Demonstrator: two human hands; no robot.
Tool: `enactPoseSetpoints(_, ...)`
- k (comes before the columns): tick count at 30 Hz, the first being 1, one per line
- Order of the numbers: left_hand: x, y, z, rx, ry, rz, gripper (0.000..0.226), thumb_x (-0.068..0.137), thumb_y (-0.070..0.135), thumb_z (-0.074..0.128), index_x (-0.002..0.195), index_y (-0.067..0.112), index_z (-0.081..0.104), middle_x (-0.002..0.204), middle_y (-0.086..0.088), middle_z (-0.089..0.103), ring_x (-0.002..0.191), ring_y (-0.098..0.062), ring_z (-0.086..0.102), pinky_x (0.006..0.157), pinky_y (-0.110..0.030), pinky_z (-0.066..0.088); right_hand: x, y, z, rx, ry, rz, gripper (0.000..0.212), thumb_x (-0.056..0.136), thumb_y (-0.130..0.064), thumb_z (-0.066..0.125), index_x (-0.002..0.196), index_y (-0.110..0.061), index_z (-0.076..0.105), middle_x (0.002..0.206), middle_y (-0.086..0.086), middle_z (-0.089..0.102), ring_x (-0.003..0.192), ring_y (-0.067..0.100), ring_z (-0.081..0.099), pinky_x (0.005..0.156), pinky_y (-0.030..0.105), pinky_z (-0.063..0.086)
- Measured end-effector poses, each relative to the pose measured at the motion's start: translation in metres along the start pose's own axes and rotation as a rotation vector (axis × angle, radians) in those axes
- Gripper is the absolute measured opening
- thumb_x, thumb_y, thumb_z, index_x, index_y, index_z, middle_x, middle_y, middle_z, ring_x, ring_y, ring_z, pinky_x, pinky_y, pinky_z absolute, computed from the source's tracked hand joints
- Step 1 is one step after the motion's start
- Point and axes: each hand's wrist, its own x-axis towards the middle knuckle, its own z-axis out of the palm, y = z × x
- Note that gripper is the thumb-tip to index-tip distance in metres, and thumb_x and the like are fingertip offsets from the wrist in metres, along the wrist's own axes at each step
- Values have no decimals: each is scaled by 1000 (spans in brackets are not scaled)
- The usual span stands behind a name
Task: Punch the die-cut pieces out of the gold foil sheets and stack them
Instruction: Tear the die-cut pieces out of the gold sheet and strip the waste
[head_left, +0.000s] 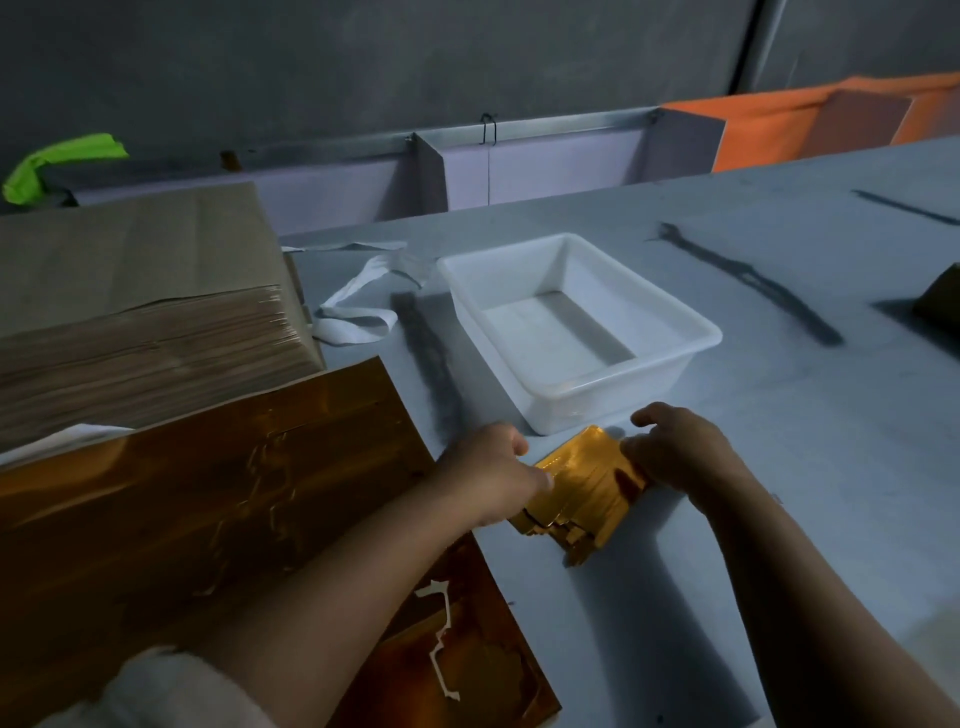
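**Head view: both hands clamp the gold stack in front of the white tub**

Head camera looking down, and the action is right at centre. The stack of gold pieces (587, 486) lies on the counter (831, 467), just in front of the near corner of the white tub (613, 400). The left hand (493, 467) grips its left edge, fingers curled in against the foil. The right hand (675, 452) covers the far right end, fingers bent down over the top of the stack. So both hands are grasping it, one at each side, with the shiny middle showing between them. The near end of the stack fans out unevenly, edges not lined up, and it rests on the counter surface.

Over on the left, the gold foil sheet (197, 509) lies flat under the left forearm, big and coppery in this dim light. Pale cut outlines show near its lower right corner. Behind it sits a thick bundle of brown sheets (145, 353), partly wrapped in brown paper.

Now the surroundings. The counter is pale grey with dark smears (753, 280) streaked across it. A white strap (358, 312) lies loose between the bundle and the tub. At the back, a grey wall, a scrap of bright green tape (57, 161) far left, and orange cloth (831, 114) far right.
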Motion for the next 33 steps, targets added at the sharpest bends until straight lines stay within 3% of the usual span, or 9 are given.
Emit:
enactPoseSetpoints(2,9,9,12,145,8,16,52,86,42,66,131,20,54,128,-3,58,108,-19,57,75,-26,49,0,0,3,12,1,-1,47,92,-20,61,138,-17,54,136,10,58,122,27,54,96,32,44)
enactPoseSetpoints(5,14,19,26,312,33,13,41,85,42,66,117,17,58,110,-4,60,94,-20,58,69,-29,49,1,1,6,18,12,3,49,90,-15,59,139,-17,53,133,11,60,118,27,57,94,33,46)
enactPoseSetpoints(11,14,30,39,511,48,17,62,82,36,73,133,10,48,128,-11,49,117,-27,49,90,-36,47,3,1,10,-30,33,6,48,86,-12,61,133,-17,59,126,13,61,113,30,59,88,30,46)
enactPoseSetpoints(14,11,31,38,500,6,-25,70,78,42,78,133,12,48,127,-11,48,116,-28,51,92,-37,50,3,0,10,-54,26,-3,44,84,-11,62,128,-18,63,122,12,63,109,28,61,82,29,46)
enactPoseSetpoints(18,6,30,41,485,-12,11,70,75,44,78,129,13,48,123,-9,48,113,-28,52,82,-34,46,2,-2,7,-105,-31,-18,38,84,-11,63,121,-18,66,118,10,65,104,25,63,81,28,48)
enactPoseSetpoints(23,-2,22,40,391,-6,66,68,75,47,76,128,15,48,124,-8,47,114,-28,52,75,-32,39,-13,-12,1,-312,-49,-36,32,87,-26,60,119,-18,60,120,8,58,110,29,55,83,34,47)
enactPoseSetpoints(25,-6,15,30,329,40,103,67,78,49,73,133,18,48,129,-7,47,118,-27,50,80,-33,40,-22,-24,-2,-348,-24,-89,29,89,-30,61,117,-20,60,119,6,59,104,26,54,77,33,43)
enactPoseSetpoints(28,-11,-3,-2,224,163,116,53,83,43,72,128,22,56,126,-3,52,116,-23,52,81,-29,43,-40,-53,-5,-317,-98,-210,28,94,-39,61,118,-25,62,116,1,65,94,18,56,80,32,50)
enactPoseSetpoints(33,-20,-60,-75,122,351,-75,43,84,35,73,124,27,61,124,2,59,111,-15,57,85,-30,47,-62,-109,11,-209,-202,-468,26,97,-38,58,118,-25,64,116,0,67,102,14,61,88,29,51)
